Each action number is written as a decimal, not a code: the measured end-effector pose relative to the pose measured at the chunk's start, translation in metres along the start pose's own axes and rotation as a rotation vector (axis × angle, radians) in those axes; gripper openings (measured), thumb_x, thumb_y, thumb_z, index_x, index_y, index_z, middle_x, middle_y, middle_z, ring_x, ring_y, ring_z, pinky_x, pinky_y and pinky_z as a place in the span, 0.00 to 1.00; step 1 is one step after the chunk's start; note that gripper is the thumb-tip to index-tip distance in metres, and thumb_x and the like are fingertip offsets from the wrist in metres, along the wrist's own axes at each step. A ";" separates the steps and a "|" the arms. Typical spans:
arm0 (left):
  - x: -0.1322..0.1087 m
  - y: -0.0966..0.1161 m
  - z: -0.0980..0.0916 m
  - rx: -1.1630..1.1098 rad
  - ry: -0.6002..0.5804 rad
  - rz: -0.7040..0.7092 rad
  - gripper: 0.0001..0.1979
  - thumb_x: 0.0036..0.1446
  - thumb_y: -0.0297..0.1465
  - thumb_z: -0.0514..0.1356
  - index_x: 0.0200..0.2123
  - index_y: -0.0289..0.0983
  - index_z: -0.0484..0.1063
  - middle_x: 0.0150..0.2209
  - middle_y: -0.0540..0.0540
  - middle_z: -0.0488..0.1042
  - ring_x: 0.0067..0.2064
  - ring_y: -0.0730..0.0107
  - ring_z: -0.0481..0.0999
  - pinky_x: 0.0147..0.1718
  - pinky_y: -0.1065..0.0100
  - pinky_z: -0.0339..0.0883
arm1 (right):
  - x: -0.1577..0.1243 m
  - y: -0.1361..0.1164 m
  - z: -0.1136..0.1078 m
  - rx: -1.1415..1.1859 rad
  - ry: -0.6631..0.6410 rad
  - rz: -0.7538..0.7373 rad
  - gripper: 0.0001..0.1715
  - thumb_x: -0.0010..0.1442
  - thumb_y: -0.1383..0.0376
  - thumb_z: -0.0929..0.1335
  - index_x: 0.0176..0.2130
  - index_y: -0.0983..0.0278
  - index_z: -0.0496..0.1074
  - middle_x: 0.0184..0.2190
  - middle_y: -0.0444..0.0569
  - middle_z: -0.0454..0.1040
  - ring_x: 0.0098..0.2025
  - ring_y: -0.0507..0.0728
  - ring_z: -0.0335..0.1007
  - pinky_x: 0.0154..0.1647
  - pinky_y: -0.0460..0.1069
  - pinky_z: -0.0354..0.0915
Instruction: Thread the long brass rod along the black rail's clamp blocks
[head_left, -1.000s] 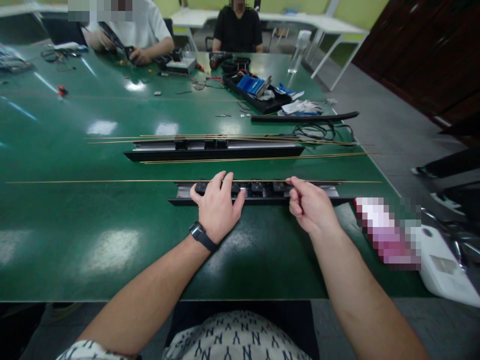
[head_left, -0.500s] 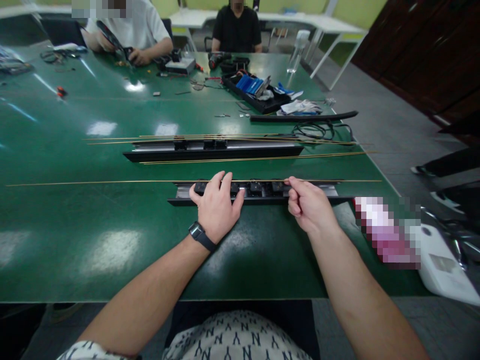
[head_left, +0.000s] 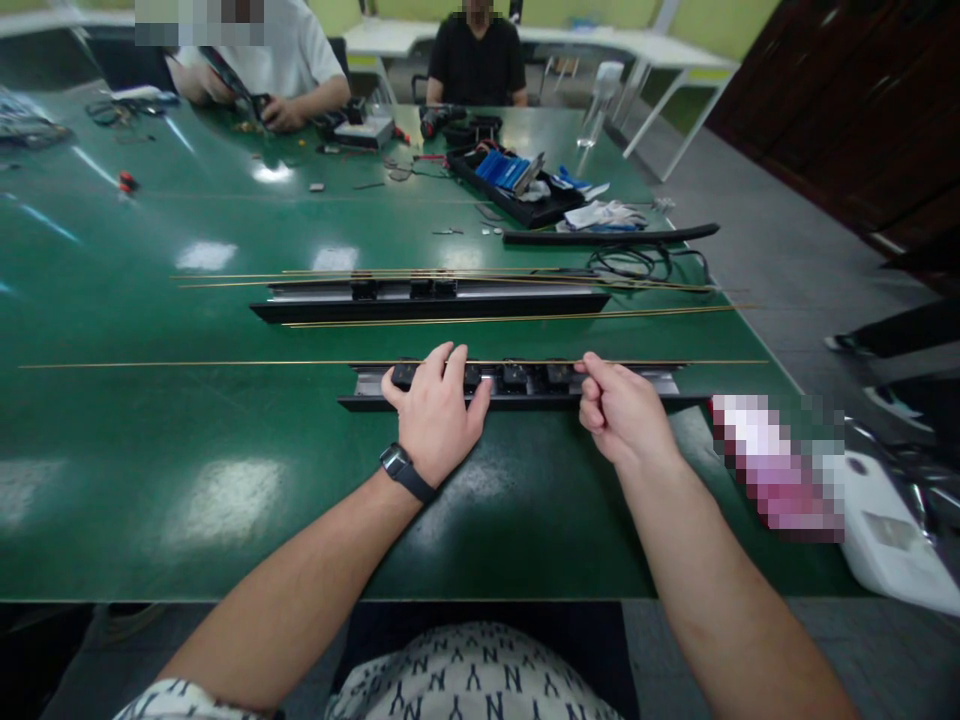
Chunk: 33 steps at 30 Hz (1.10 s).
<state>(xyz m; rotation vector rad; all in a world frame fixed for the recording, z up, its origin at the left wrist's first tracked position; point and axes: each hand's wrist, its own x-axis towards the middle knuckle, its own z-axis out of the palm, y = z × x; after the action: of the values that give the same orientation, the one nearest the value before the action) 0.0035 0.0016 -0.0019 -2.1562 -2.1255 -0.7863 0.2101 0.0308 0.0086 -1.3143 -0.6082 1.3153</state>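
A long black rail [head_left: 652, 398] with several black blocks set in its channel lies across the green table [head_left: 187, 440] in front of me. My left hand [head_left: 435, 412], a black watch on its wrist, presses flat on the rail's middle with fingers stretched over the blocks. My right hand [head_left: 621, 410] is closed in a pinch on a thin brass rod [head_left: 187, 364] that runs along the rail's far edge and far out to the left.
A second black rail [head_left: 427, 300] with several brass rods lies farther back. Beyond it are a black tray with blue parts [head_left: 517, 190], a black strip [head_left: 607, 236] and coiled cable [head_left: 645, 262]. Two other people work at the far side. A white device [head_left: 892, 545] sits at the right.
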 end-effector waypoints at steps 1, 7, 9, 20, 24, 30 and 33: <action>0.000 0.000 0.000 0.000 -0.002 -0.001 0.23 0.68 0.42 0.54 0.62 0.42 0.66 0.66 0.38 0.68 0.63 0.49 0.69 0.65 0.35 0.42 | 0.000 0.000 0.000 -0.001 0.001 -0.002 0.16 0.57 0.58 0.77 0.33 0.65 0.71 0.16 0.37 0.63 0.09 0.45 0.52 0.07 0.40 0.45; 0.000 0.000 -0.001 0.008 -0.013 -0.002 0.23 0.68 0.42 0.54 0.63 0.42 0.66 0.66 0.38 0.67 0.64 0.49 0.69 0.65 0.35 0.42 | 0.000 0.000 -0.002 -0.005 -0.021 0.000 0.14 0.59 0.58 0.75 0.34 0.65 0.72 0.16 0.37 0.63 0.09 0.45 0.50 0.07 0.40 0.44; 0.000 0.000 -0.001 0.008 -0.018 -0.009 0.23 0.68 0.42 0.54 0.63 0.43 0.66 0.66 0.38 0.67 0.64 0.49 0.68 0.65 0.35 0.42 | 0.000 0.000 -0.002 -0.006 -0.024 0.002 0.14 0.58 0.58 0.75 0.34 0.65 0.72 0.16 0.37 0.64 0.09 0.45 0.50 0.07 0.40 0.44; 0.000 0.000 -0.001 -0.007 -0.008 0.000 0.23 0.68 0.42 0.54 0.62 0.43 0.66 0.66 0.38 0.68 0.63 0.50 0.69 0.65 0.35 0.42 | -0.001 0.000 -0.003 -0.001 -0.064 -0.004 0.13 0.54 0.63 0.76 0.38 0.65 0.74 0.17 0.37 0.65 0.10 0.45 0.52 0.07 0.40 0.44; 0.000 0.000 -0.001 0.008 -0.018 -0.007 0.23 0.68 0.43 0.54 0.63 0.43 0.66 0.66 0.38 0.67 0.63 0.49 0.69 0.65 0.36 0.43 | -0.002 -0.001 -0.001 0.006 -0.042 -0.001 0.13 0.54 0.63 0.77 0.36 0.65 0.73 0.16 0.36 0.64 0.10 0.45 0.51 0.07 0.40 0.44; 0.000 0.000 -0.001 0.007 -0.018 -0.008 0.23 0.68 0.42 0.53 0.63 0.43 0.66 0.66 0.38 0.67 0.63 0.48 0.69 0.65 0.35 0.43 | 0.000 0.001 -0.001 0.006 -0.033 -0.003 0.16 0.55 0.60 0.77 0.34 0.64 0.71 0.17 0.37 0.64 0.10 0.45 0.52 0.07 0.40 0.45; 0.000 0.000 -0.001 -0.006 -0.010 -0.003 0.23 0.68 0.42 0.54 0.63 0.43 0.66 0.66 0.38 0.68 0.63 0.48 0.69 0.65 0.35 0.42 | 0.001 0.001 -0.001 0.013 -0.011 -0.005 0.14 0.57 0.60 0.76 0.33 0.64 0.70 0.16 0.37 0.64 0.10 0.45 0.52 0.07 0.40 0.44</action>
<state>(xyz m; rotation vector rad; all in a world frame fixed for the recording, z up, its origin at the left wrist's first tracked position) 0.0032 0.0016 -0.0013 -2.1649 -2.1350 -0.7838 0.2111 0.0308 0.0066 -1.2950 -0.6088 1.3211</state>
